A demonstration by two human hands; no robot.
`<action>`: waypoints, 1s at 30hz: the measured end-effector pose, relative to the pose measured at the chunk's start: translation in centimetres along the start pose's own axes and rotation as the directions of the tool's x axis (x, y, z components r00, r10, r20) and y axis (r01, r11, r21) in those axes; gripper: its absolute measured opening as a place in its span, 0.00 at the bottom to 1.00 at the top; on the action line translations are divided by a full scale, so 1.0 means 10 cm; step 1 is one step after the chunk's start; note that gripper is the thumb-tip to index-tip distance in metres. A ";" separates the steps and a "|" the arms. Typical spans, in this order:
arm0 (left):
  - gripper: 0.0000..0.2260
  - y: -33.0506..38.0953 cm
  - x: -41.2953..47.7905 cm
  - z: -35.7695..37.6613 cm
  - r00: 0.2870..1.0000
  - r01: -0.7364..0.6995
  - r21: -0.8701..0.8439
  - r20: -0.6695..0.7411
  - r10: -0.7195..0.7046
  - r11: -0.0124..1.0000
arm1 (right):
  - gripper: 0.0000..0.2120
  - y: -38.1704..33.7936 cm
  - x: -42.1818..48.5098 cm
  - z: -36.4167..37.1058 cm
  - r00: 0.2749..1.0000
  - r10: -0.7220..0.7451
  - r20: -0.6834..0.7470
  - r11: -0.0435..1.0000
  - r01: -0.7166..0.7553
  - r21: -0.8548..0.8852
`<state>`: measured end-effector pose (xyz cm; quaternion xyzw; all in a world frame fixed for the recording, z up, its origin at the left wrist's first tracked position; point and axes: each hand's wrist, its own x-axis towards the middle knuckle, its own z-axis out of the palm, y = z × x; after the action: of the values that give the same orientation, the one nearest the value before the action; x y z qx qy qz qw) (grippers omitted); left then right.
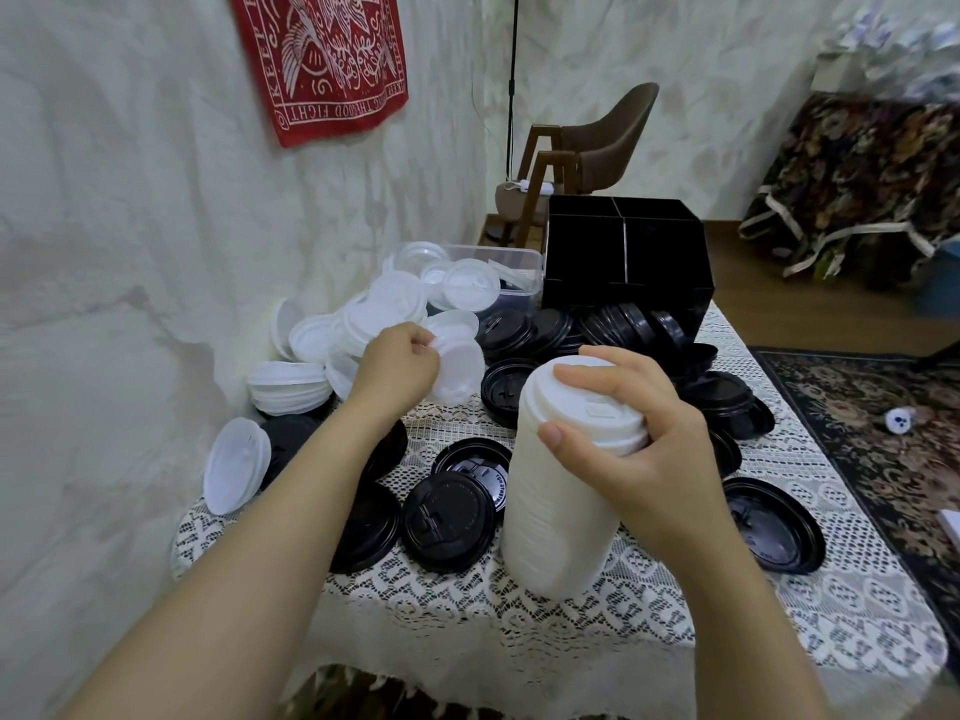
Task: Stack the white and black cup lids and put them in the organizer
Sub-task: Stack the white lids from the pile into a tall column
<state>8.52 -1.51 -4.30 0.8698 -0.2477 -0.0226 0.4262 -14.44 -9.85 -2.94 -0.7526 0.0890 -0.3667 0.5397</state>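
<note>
1 tall stack of white lids stood on the lace tablecloth, its long axis near upright but slightly tilted, with the domed tops pointing up. The right hand curled over its top, thumb on the near side. The left hand pinched the rim of 1 loose white lid in the pile. Being thin, light, slippery plastic, the column would probably buckle, so supporting it low down as well looked safer. The black organizer sat well behind.

black lids crowd organizer front, seemingly
</note>
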 end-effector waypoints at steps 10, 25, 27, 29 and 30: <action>0.14 -0.18 0.04 0.09 0.982 0.178 -0.074 0.070 -0.173 0.981 | 0.18 -0.02 0.00 0.01 1.000 0.004 -0.002 1.000 -0.004 0.010; 0.37 -0.09 -0.08 0.11 0.891 -0.200 0.503 0.450 -0.058 0.841 | 0.20 0.02 -0.01 -0.01 1.000 -0.007 0.006 1.000 0.007 -0.028; 0.35 -0.08 -0.08 0.09 0.900 -0.212 0.510 0.433 -0.036 0.833 | 0.21 0.03 -0.01 -0.02 1.000 -0.011 0.001 0.999 0.011 -0.047; 0.31 -0.05 -0.10 0.05 0.915 -0.221 0.498 0.404 0.001 0.839 | 0.21 0.04 -0.01 -0.02 1.000 -0.012 -0.006 0.998 0.012 -0.055; 0.31 -0.03 -0.12 0.03 0.924 -0.223 0.485 0.382 0.025 0.845 | 0.22 0.04 -0.01 -0.02 1.000 -0.014 -0.009 0.998 0.013 -0.059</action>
<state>7.53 -1.02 -4.88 0.9148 -0.3751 -0.0859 0.1228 -14.53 -10.10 -3.29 -0.7668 0.0973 -0.3712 0.5146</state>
